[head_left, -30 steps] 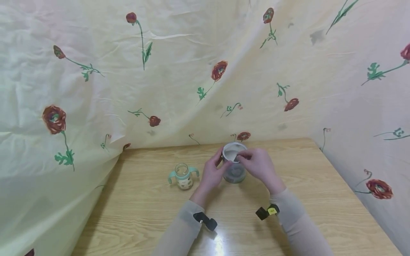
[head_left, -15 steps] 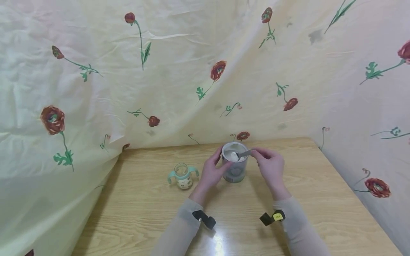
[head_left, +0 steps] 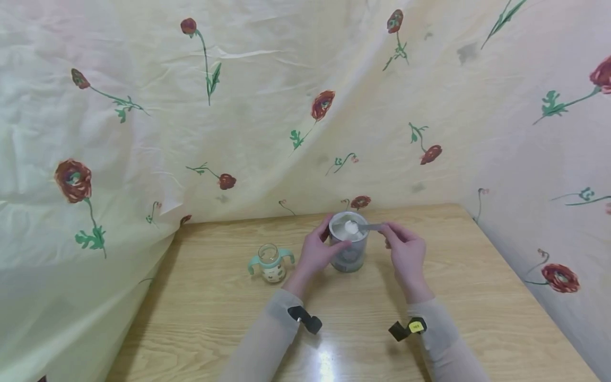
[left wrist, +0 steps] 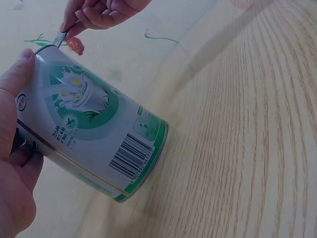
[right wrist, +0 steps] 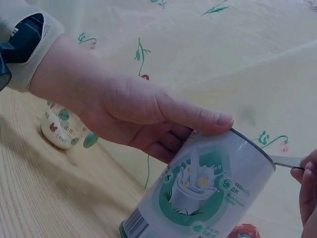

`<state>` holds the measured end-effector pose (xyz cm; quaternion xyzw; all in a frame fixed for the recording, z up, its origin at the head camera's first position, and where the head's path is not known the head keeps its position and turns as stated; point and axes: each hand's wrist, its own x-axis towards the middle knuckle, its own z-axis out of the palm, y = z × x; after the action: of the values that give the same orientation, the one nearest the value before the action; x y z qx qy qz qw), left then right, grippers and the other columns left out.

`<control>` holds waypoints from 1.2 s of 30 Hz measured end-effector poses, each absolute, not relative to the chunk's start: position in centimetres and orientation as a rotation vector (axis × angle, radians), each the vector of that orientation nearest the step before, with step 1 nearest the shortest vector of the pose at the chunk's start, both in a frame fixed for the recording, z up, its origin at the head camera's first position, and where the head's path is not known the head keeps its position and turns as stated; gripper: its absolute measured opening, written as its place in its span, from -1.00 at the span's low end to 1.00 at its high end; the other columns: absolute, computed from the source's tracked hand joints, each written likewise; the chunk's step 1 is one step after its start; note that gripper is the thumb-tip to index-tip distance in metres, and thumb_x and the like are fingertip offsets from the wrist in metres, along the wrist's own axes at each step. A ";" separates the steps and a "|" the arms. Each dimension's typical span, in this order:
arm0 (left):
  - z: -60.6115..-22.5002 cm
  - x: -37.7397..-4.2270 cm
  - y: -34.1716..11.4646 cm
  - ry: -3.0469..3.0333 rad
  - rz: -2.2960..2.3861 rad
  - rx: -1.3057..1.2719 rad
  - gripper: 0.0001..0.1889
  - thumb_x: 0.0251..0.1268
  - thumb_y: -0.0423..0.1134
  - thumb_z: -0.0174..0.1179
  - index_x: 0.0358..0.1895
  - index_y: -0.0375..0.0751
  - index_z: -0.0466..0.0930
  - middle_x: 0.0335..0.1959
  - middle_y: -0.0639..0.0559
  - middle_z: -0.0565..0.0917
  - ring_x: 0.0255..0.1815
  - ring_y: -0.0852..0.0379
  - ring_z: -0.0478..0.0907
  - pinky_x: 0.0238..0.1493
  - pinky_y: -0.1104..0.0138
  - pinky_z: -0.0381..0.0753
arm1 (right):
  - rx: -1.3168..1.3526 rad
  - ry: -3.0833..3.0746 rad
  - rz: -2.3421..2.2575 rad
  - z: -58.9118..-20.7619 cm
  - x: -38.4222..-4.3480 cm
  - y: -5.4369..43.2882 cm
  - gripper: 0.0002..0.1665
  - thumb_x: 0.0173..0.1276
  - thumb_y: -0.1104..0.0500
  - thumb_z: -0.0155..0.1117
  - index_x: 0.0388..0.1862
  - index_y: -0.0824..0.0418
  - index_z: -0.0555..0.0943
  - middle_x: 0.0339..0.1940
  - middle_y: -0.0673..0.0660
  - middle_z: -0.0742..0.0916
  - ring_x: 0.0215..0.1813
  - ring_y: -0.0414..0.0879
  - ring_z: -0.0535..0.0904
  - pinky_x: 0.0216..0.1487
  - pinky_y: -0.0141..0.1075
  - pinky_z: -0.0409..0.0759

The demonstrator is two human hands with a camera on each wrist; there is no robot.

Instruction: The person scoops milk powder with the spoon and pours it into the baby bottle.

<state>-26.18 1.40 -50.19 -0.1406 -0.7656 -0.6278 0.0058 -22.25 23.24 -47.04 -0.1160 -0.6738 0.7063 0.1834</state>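
Observation:
A milk powder can [head_left: 348, 259] with a white and green printed label [left wrist: 81, 99] stands uncovered near the back of the table. My left hand [head_left: 317, 253] grips its left side near the top, thumb across the front below the rim. From the right, my right hand [head_left: 407, 253] pinches the end of a spoon's handle [head_left: 372, 227]. The spoon's bowl, heaped with white powder [head_left: 351, 227], is over the can's opening. In the right wrist view the spoon [right wrist: 288, 161] sticks out past the rim, its bowl hidden behind the can.
A small clear bottle [head_left: 273, 265] with two mint-green handles and no lid stands left of my left hand. Behind the wooden table [head_left: 210, 329] hangs a flowered cloth [head_left: 258, 106], which also runs along both sides.
My right hand has drawn back to the right from the can's mouth. The spoon has come up into sight with a heap of powder. My left hand stays on the can.

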 end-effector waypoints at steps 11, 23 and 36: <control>-49.8 -25.7 1.2 -2.373 -2.017 -0.461 -0.04 0.18 -0.12 0.64 0.65 0.00 0.34 0.60 -0.01 0.43 0.60 -0.02 0.36 0.59 0.16 0.36 | -0.286 -1.873 1.938 -46.8 -22.1 23.1 -0.66 0.49 0.15 0.51 0.05 0.42 0.78 -0.36 -0.15 0.84 -0.39 -0.25 0.61 -0.35 -0.51 0.63; -50.2 -25.7 1.1 -2.389 -1.998 -0.462 -0.03 0.18 -0.10 0.64 0.65 0.00 0.34 0.60 -0.01 0.42 0.60 -0.06 0.36 0.59 0.12 0.35 | -0.248 -1.848 1.876 -48.2 -22.6 23.3 -0.69 0.48 0.25 0.49 0.07 0.45 0.77 -0.31 -0.15 0.84 -0.36 -0.26 0.66 -0.33 -0.55 0.65; -50.7 -25.9 0.9 -2.392 -1.997 -0.450 -0.02 0.18 -0.06 0.63 0.66 0.01 0.32 0.61 0.02 0.40 0.60 -0.03 0.35 0.59 0.16 0.34 | -0.268 -1.845 1.861 -48.7 -22.8 23.0 -0.69 0.49 0.25 0.48 0.07 0.46 0.76 -0.26 -0.12 0.85 -0.37 -0.30 0.65 -0.31 -0.54 0.66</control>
<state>-25.94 0.91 -50.75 -0.1429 -0.7598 -0.6343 -0.0032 -22.79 23.04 -48.66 -0.0985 -0.6780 0.6838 0.2510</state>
